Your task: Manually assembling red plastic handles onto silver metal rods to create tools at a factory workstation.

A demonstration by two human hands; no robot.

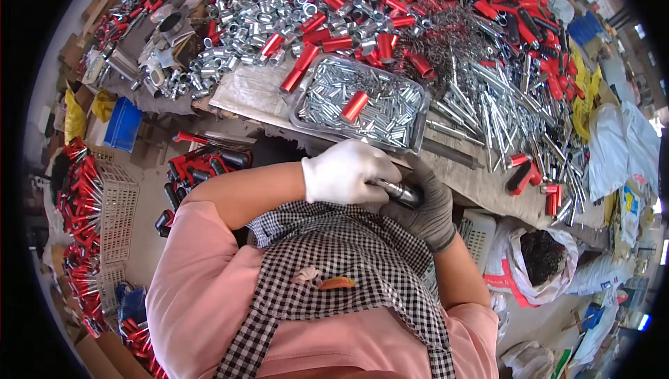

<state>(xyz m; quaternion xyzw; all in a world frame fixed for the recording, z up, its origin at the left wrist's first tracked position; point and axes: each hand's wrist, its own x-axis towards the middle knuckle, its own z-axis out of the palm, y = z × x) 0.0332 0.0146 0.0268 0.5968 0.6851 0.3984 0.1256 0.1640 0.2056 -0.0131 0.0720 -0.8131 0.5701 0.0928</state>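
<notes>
The left hand (346, 172), in a white glove, has its fingers closed around one end of a short metal tube (398, 191), close above the checked apron (348, 260). The right hand (426, 206), in a grey glove, grips the other end from below. Just behind them, a steel tray (306, 110) of small silver sleeves stands on the bench (244, 93).

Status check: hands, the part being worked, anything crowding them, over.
Left hand, white glove, and right hand, grey glove, both in closed grip on short silver metal tube. Metal tray of small silver sleeves sits just beyond the hands. Nothing between them.
</notes>
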